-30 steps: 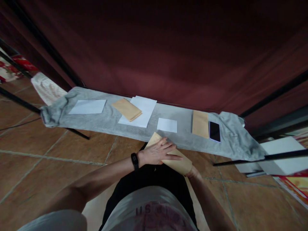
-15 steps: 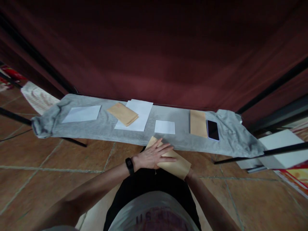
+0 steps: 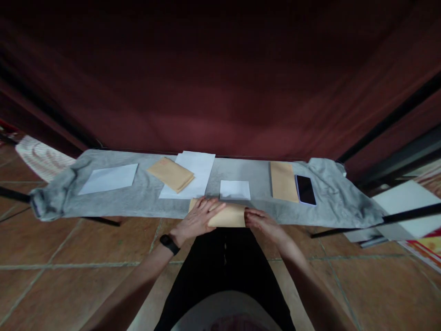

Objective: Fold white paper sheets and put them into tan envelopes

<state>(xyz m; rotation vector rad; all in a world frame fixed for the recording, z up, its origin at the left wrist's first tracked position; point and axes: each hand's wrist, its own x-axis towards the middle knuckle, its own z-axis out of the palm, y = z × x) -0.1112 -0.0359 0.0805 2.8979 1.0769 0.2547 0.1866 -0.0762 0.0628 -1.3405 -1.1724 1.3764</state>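
Observation:
A brown kraft-paper envelope (image 3: pixel 231 215) lies crosswise at the near edge of the cloth-covered table, in front of my body. My left hand (image 3: pixel 197 219), with a black band on its wrist, is laid over its left end, fingers together and thumb stretched along the top. At the other end my right hand (image 3: pixel 262 222) grips the short edge; some of its fingertips are hidden by the paper. Just beyond the envelope is a small white paper (image 3: pixel 234 189). Further left, a brown envelope stack (image 3: pixel 171 174) rests partly on a larger white sheet (image 3: pixel 201 168).
Another white sheet (image 3: pixel 109 179) lies at the table's left. On the right are a flat brown envelope (image 3: pixel 283 181) and a phone (image 3: pixel 306 190). Grey cloth (image 3: pixel 255 170) covers the narrow table. Black poles (image 3: pixel 389 119) and a dark red curtain (image 3: pixel 220 92) enclose it.
The envelope has moved from my lap up to the table edge and turned level. My left hand has shifted left on it, and my right hand has come out from beneath to its right end.

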